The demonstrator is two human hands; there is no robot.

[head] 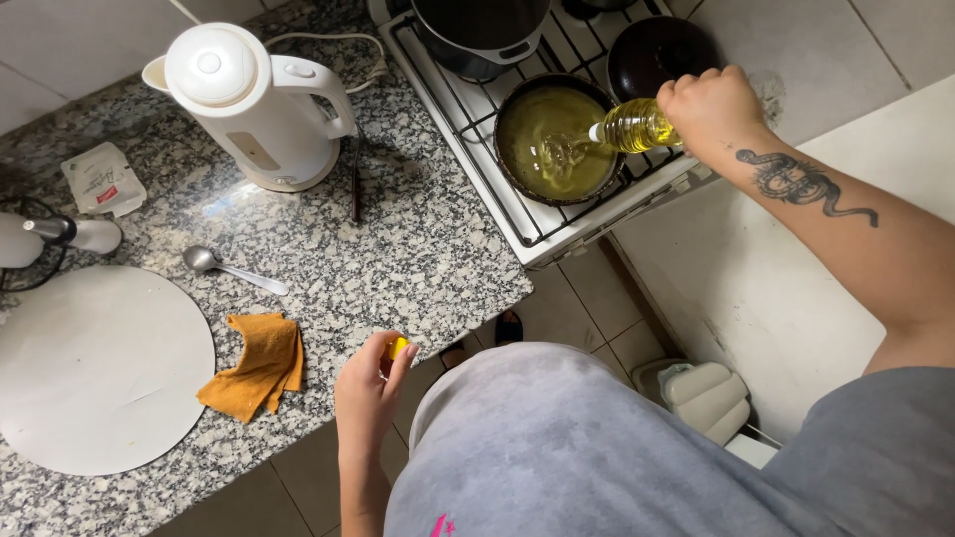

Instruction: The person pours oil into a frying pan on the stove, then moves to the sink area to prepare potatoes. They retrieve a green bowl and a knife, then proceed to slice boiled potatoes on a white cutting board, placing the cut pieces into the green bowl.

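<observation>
A person in grey clothes stands at a speckled granite counter (398, 249) beside a white gas stove (557, 224). The right hand (711, 109), far right, is wrapped fully around a clear plastic bottle of yellow oil (637, 125). The bottle lies nearly level, its long axis running left to right, with the neck pointing left over a small dark round pan (554, 139) where oil pools. The left hand (370, 393), near and well apart from the pan, is loosely curled, pinching a small yellow bottle cap (398, 347) at its fingertips. On the counter to the left lie a crumpled orange cloth (254, 365), a metal spoon (231, 268) and a white electric kettle (254, 104).
</observation>
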